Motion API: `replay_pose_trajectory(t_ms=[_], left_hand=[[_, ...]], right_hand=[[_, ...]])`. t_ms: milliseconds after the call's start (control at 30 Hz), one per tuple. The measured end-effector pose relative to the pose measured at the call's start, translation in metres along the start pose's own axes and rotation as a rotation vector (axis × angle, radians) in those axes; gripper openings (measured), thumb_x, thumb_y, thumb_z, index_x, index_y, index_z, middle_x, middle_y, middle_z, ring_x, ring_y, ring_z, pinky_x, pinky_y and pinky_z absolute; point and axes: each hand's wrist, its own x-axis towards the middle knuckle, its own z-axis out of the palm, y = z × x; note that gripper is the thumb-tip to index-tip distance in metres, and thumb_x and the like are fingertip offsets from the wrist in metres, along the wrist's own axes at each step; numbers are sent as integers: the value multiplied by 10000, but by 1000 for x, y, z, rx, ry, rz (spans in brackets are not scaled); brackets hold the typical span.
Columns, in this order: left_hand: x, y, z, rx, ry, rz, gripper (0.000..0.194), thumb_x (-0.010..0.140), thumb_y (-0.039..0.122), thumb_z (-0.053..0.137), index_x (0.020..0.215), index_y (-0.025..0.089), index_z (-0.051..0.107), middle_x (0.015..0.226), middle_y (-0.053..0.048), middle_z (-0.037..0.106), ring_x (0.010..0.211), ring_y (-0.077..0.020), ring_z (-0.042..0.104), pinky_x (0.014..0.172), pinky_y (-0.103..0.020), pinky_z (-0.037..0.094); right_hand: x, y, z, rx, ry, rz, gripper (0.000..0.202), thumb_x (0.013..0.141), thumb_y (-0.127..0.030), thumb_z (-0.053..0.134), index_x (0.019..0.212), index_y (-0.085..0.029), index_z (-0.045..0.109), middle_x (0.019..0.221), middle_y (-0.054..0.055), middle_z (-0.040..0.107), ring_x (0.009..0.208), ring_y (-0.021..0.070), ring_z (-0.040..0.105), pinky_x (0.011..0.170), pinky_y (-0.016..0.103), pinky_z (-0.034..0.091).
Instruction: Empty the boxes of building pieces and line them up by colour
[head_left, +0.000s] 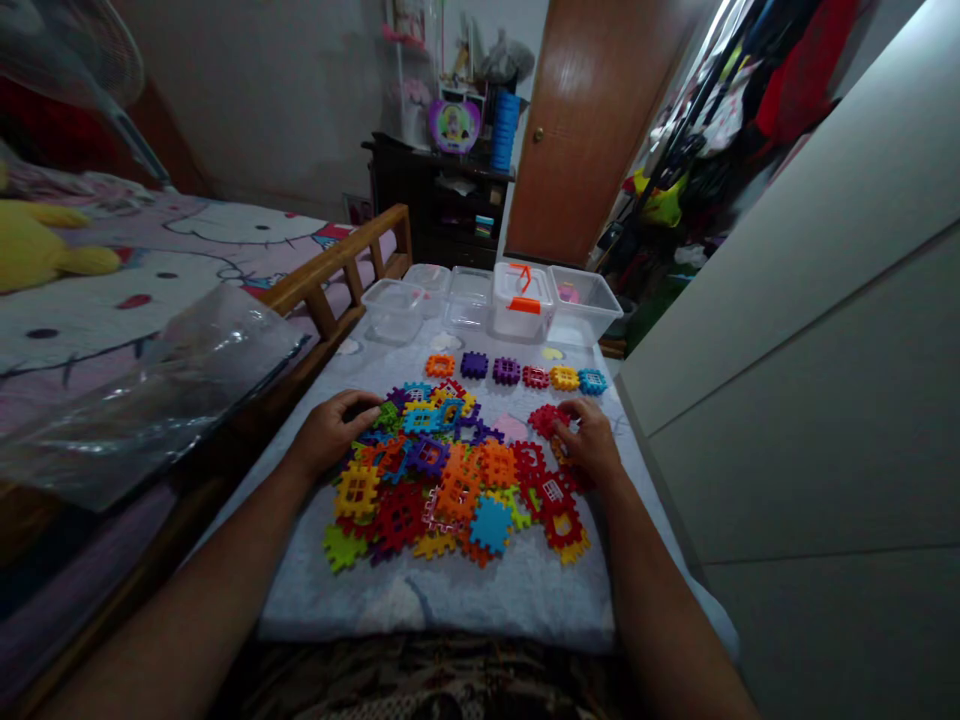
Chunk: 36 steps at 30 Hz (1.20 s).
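Note:
Interlocking plastic building tiles in many colours lie in a loose pile (pixel 427 455) on the cloth-covered table. My left hand (pixel 336 428) rests at the pile's left edge, thumb and fingers apart, its tips beside a green tile (pixel 387 416). At the right side, my right hand (pixel 589 438) has its thumb and fingers on a red tile (pixel 547 420). Below that hand lie more red tiles and an orange one, partly covered by it. Beyond the pile is a row of separate tiles: an orange tile (pixel 440 366), purple ones, a red one, a yellow tile (pixel 564 378) and a blue tile (pixel 592 381).
Several clear plastic containers (pixel 394 310) stand at the table's far end, with an orange-handled lidded box (pixel 523 315) among them. A wooden bed rail (pixel 330 265) and a plastic bag (pixel 165 390) are on the left. A pale cabinet (pixel 795 350) borders the right.

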Motion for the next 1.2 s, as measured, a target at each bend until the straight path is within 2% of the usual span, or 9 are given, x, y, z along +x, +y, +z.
replay_pose_trajectory(t_ms=[133,200,333,500,633,767,1200], left_hand=[[0,3,0,4,17,-2,460,763,598,606,959,201,731,1027,-74,748,967,-272,687,945,-373,518],[0,4,0,14,18,-4,467,753,606,608,955,204,732,1034,-75,748,964,-273,688,944,-376,520],[0,4,0,10,5,-17,478,752,607,600,966,199,727,1072,-88,741,987,-276,681,977,-385,504],[0,4,0,-4,0,-36,491,749,628,603,968,205,719,1074,-86,743,996,-284,672,987,-396,498],[-1,4,0,-11,-6,-17,484,760,627,608,972,208,721,1062,-85,743,999,-283,669,984,-397,498],[-1,4,0,-11,2,-10,473,766,629,614,964,214,728,1042,-75,743,979,-273,676,963,-380,511],[-1,1,0,-5,0,-2,450,784,591,605,982,207,730,1064,-74,742,988,-266,678,975,-375,499]], right_hand=[[-3,10,3,-106,-103,35,499,753,-399,708,1199,-193,619,1222,149,632,1144,333,557,999,502,440],[-4,13,4,-149,-151,79,575,762,-415,693,1278,-183,591,1281,162,622,1169,345,553,1007,513,436],[-2,16,7,-148,-171,115,570,775,-373,648,1303,-169,583,1255,153,654,1126,319,591,990,483,455],[0,11,7,-121,-123,121,588,754,-397,669,1289,-168,587,1179,146,682,1045,304,627,969,480,462],[-2,0,9,-157,-84,118,608,763,-453,669,1284,-153,586,1173,154,672,1058,316,612,965,478,451],[-3,-8,13,-249,-112,116,603,774,-447,653,1298,-156,582,1166,150,668,1072,331,586,965,479,432],[-3,-13,14,-271,-139,101,647,784,-428,645,1351,-132,549,1220,161,649,1095,333,575,975,470,423]])
